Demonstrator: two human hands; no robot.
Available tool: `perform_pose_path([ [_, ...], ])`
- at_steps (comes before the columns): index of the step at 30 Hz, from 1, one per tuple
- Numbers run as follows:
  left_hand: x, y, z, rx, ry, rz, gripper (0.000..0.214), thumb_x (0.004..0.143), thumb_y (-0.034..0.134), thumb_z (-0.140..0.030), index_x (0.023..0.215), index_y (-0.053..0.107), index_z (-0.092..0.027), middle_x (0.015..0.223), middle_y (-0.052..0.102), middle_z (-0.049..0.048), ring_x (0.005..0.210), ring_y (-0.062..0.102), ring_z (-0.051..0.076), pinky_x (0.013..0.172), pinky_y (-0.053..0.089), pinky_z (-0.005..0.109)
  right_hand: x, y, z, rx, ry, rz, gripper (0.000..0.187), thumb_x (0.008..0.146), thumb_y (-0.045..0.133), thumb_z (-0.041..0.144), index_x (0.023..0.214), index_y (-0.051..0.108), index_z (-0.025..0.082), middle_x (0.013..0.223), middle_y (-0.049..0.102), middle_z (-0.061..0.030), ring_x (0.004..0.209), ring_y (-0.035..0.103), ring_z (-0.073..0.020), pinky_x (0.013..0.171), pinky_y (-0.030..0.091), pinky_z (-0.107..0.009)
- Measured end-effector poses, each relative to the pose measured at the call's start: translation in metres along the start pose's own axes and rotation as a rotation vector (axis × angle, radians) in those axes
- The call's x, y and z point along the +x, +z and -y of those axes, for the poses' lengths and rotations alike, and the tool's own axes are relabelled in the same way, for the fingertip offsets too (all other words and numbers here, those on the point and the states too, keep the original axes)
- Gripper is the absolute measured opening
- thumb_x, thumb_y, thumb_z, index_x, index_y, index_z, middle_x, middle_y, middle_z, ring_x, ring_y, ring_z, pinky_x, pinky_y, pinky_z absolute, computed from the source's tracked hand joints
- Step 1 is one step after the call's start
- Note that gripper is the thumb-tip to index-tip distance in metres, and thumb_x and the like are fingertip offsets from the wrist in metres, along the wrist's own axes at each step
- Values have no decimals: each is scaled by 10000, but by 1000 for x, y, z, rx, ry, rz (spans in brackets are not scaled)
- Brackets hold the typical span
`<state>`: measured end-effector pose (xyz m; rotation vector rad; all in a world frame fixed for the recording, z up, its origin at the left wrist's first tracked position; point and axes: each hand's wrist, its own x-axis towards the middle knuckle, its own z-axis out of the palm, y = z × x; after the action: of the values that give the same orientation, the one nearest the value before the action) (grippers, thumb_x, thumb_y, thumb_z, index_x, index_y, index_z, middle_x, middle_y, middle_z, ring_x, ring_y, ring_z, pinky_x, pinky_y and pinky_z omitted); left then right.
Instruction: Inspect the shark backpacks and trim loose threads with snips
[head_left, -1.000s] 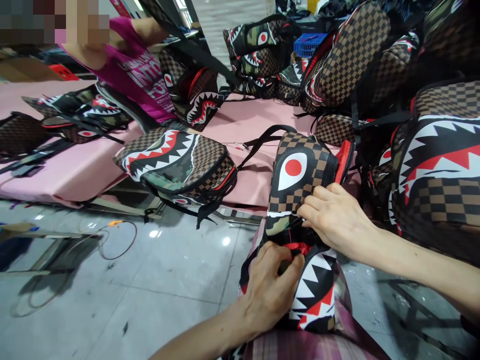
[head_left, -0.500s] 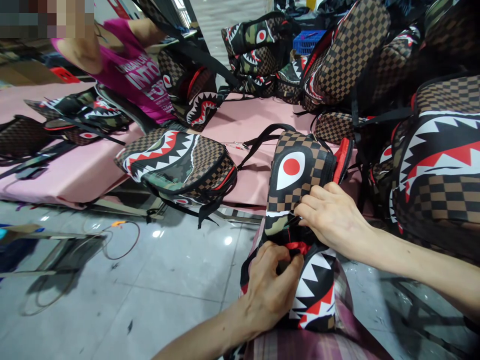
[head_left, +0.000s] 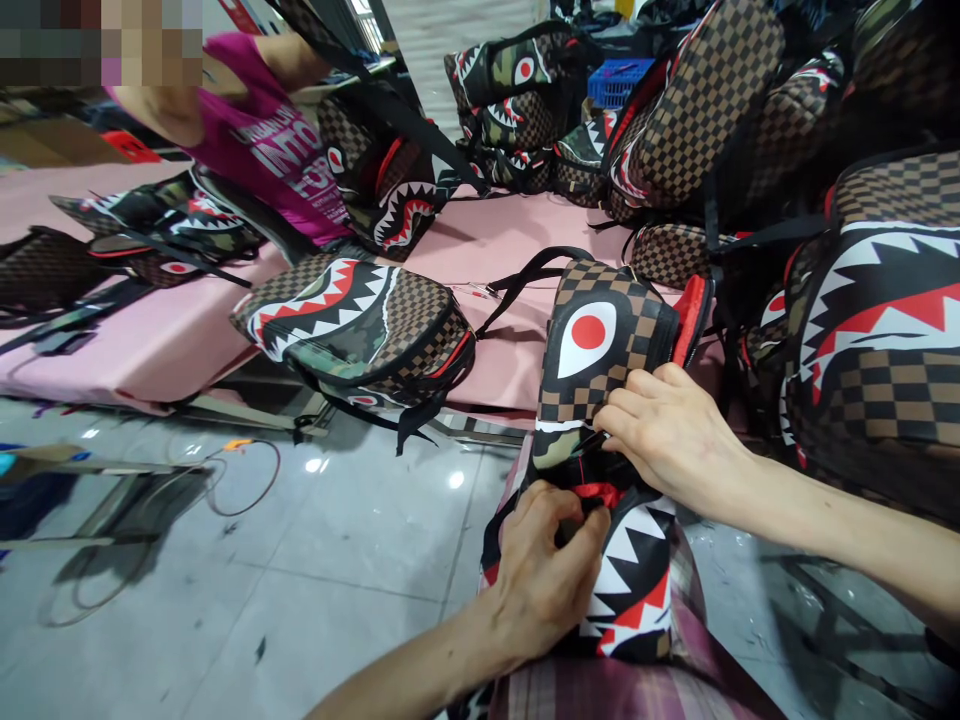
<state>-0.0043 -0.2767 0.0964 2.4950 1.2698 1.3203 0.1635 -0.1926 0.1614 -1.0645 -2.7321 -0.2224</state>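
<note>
The backpack [head_left: 600, 400] stands upright on the person's lap, its top leaning against the edge of the pink tabletop [head_left: 510, 250]. The left hand [head_left: 540, 580] is closed, pinching the red lining [head_left: 596, 493] at the open front pocket. The right hand [head_left: 667, 435] presses on the pocket's upper edge, fingers [head_left: 626, 405] curled against the checkered fabric. The two hands sit close together, one on each side of the opening. A second backpack [head_left: 352, 330] lies flat on the tabletop to the left. More backpacks [head_left: 877, 330] are stacked at the right. A person in a pink shirt [head_left: 277, 160] sits behind the tabletop.
</note>
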Motion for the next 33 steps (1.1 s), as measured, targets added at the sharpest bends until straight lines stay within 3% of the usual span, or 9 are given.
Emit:
perform_pose_path([
  [9, -1, 2, 1, 7, -11, -7, 243, 772, 527, -59, 970, 612, -171, 796, 525, 51, 735, 509, 137, 635, 490, 274, -1, -3, -4, 107, 22, 25, 105, 845, 532, 169, 762, 596, 164, 718, 602, -28, 728, 431, -172, 647, 204, -318],
  [33, -2, 3, 2, -24, 22, -25, 251, 749, 517, -37, 966, 597, -138, 808, 497, 66, 740, 484, 148, 613, 469, 286, 0, -3, -1, 66, 48, 49, 105, 822, 551, 139, 731, 599, 161, 692, 605, -23, 700, 423, -168, 638, 197, -321],
])
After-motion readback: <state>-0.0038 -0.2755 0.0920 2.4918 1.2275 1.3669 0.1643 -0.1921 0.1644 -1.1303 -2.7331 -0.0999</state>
